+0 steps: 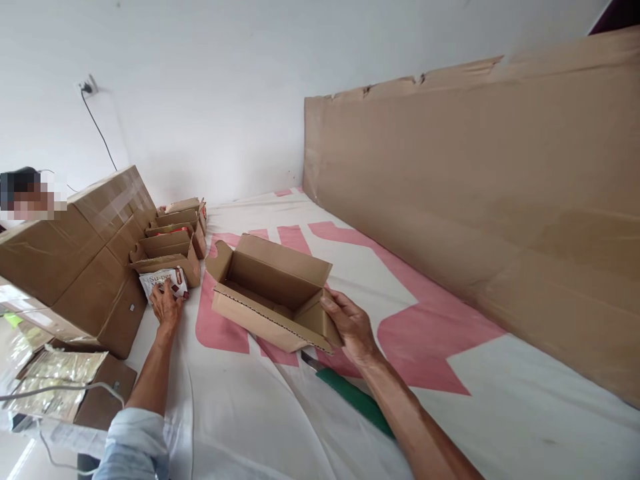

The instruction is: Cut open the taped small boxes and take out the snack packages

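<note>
My right hand [353, 330] grips the right end of an open cardboard box [265, 320], thumb over its edge. The box has raised flaps and looks bare inside. At the left, my left hand [167, 305] rests its spread fingers on a white and dark red printed packet [177, 280]. That packet lies against a row of open cardboard boxes [170, 267], one with something red inside. A green-handled knife [355, 401] lies on the cloth below the held box, partly hidden by my right forearm.
A white and pink cloth [240, 413] covers the table. A long cardboard panel [475, 200] stands along the right. Large taped cartons [85, 247] stand at left, with a person's head [25, 193] behind them. A grey cable [65, 388] crosses a plastic-wrapped carton [105, 390].
</note>
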### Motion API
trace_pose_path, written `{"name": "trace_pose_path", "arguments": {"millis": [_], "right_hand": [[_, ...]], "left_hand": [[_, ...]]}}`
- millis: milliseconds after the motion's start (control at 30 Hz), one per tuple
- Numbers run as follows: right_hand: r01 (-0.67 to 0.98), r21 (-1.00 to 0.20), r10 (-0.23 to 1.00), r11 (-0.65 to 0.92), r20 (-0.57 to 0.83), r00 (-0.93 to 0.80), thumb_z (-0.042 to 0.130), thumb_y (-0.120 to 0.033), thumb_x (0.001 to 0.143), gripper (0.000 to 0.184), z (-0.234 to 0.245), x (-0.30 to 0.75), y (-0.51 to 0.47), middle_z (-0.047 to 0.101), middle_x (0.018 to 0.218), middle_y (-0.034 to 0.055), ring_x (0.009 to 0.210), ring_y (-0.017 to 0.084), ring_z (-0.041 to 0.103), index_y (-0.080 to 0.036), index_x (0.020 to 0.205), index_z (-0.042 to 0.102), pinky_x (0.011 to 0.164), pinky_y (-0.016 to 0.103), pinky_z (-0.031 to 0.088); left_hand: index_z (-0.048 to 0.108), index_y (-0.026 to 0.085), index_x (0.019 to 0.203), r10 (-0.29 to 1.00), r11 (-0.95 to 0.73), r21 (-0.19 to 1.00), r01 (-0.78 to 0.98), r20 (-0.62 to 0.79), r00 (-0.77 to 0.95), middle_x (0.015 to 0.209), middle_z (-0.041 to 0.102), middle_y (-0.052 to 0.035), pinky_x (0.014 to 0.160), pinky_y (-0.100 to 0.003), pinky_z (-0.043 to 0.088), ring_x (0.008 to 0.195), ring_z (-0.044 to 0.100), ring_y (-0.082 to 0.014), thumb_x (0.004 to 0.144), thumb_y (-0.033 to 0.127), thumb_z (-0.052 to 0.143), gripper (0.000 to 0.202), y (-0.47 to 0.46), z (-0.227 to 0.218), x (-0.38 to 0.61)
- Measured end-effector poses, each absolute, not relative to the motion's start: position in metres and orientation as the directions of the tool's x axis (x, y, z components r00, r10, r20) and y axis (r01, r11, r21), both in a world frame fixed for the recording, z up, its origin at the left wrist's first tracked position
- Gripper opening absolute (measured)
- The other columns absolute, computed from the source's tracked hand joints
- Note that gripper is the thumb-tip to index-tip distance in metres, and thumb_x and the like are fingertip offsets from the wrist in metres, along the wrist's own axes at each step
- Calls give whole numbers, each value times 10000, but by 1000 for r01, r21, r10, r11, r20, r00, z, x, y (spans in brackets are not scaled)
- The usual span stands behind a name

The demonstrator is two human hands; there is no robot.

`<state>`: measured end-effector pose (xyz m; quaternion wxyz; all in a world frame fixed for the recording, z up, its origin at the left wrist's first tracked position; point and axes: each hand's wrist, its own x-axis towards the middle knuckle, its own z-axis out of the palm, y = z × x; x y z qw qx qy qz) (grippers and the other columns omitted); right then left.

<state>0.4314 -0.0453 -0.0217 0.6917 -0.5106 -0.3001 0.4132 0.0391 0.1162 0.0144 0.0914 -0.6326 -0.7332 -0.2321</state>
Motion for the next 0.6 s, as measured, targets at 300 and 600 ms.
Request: {"name": "trace_pose_path", "arguments": {"millis": [300, 600], "right_hand": [[-254, -959, 882, 126, -9, 471, 856, -779, 629, 743, -21, 432, -45, 806, 1000, 73, 818, 243, 695, -219, 1113, 792, 670, 309, 578], [-137, -980, 892, 147, 71, 447, 783, -794, 731, 721, -25, 434, -45, 819, 1070, 88, 855, 261, 729, -219, 1165, 770, 679, 319, 590]], "left_hand": [[526, 245, 1550, 902, 120, 235, 964, 380, -205, 1555, 471, -211, 1090, -530, 500, 1376, 515, -426, 887, 258, 763, 704, 149, 23, 48], [529, 253, 1532, 919, 134, 230, 964, 335, -208, 1531, 495, -216, 1060, -550, 508, 1372, 532, -425, 875, 210, 742, 692, 157, 37, 53]]}}
